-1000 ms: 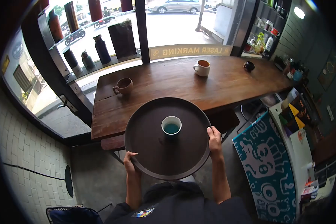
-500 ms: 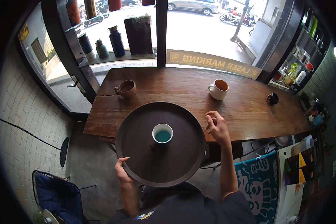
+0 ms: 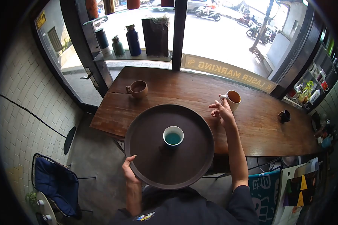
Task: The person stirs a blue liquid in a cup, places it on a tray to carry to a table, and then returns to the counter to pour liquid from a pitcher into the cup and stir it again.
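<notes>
A round dark brown serving tray [image 3: 150,161] is held level in front of me. My left hand [image 3: 129,170] grips its lower left rim, thumb on top and the other fingers hidden beneath. On the tray stands a cup [image 3: 173,136], white inside with a teal bottom. My right hand [image 3: 224,111] is at the white mug [image 3: 234,102] with an orange-brown inside, on the wooden table. One fingertip meets the mug's handle while the other fingers are spread; the mug stands upright on the table.
On the wooden table [image 3: 176,84] are a brown mug [image 3: 139,89] at the left and a small dark cup [image 3: 284,116] at the right. Bottles [image 3: 133,40] line the window shelf. A blue chair [image 3: 55,183] stands lower left, a teal printed cloth [image 3: 264,195] lower right.
My right hand has moved forward from beside the tray to the white mug's handle, its fingers spreading. The whole view has shifted slightly; the tray and its cup stay held in front of me.
</notes>
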`<action>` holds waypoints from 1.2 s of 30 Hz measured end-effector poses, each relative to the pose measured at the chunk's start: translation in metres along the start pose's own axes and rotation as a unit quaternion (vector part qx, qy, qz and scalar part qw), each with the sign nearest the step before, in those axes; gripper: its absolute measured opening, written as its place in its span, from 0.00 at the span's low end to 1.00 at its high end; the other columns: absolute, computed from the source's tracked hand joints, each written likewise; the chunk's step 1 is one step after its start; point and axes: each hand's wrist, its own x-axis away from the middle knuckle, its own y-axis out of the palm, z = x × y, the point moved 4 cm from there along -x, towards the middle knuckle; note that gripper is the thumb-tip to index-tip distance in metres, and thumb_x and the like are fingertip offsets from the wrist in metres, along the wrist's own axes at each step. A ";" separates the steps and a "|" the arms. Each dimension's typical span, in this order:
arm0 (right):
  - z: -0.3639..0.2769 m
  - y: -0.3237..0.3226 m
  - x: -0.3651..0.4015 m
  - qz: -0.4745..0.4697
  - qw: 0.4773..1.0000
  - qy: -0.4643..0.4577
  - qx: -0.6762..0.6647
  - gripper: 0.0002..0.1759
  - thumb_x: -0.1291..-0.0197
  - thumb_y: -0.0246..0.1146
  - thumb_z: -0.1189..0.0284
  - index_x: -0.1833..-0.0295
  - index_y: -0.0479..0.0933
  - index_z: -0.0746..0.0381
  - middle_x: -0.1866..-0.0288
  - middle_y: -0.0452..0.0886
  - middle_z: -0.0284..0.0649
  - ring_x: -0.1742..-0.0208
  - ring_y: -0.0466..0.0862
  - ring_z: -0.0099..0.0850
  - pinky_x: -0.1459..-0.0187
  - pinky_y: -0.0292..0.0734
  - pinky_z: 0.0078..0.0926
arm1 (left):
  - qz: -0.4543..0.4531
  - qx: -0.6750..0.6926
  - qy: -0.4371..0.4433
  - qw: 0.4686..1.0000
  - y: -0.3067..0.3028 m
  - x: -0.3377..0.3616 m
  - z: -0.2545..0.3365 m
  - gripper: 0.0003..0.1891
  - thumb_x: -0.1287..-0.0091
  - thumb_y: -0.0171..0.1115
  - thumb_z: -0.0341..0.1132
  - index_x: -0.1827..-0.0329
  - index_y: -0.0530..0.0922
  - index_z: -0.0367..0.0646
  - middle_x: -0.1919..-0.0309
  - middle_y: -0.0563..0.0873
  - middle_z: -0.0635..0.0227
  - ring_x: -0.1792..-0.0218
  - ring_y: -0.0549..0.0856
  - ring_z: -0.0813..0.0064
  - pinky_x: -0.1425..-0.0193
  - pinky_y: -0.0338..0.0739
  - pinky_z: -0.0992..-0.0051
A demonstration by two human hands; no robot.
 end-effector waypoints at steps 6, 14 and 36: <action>-0.008 -0.014 0.007 0.008 1.000 0.005 -0.020 0.17 0.23 0.53 0.65 0.37 0.65 0.63 0.62 0.84 0.46 0.78 0.81 0.24 0.75 0.76 0.21 | -0.024 -0.013 0.016 1.000 0.002 -0.004 -0.002 0.19 0.35 0.54 0.39 0.49 0.81 0.34 0.52 0.87 0.54 0.52 0.87 0.58 0.43 0.81 0.62; 0.000 -0.085 0.042 0.150 0.988 -0.023 0.002 0.13 0.24 0.54 0.61 0.57 0.74 0.58 0.71 0.83 0.37 0.79 0.80 0.24 0.77 0.76 0.21 | -0.025 -0.020 -0.001 0.999 0.018 -0.003 -0.008 0.17 0.34 0.53 0.40 0.52 0.82 0.37 0.53 0.88 0.57 0.53 0.87 0.59 0.44 0.82 0.63; 0.002 -0.239 0.147 0.311 0.944 -0.111 0.014 0.15 0.24 0.55 0.61 0.62 0.72 0.60 0.75 0.80 0.36 0.78 0.80 0.24 0.76 0.73 0.21 | -0.115 -0.073 -0.134 0.982 0.025 0.006 -0.050 0.15 0.33 0.55 0.34 0.50 0.82 0.32 0.51 0.87 0.56 0.48 0.86 0.60 0.38 0.78 0.62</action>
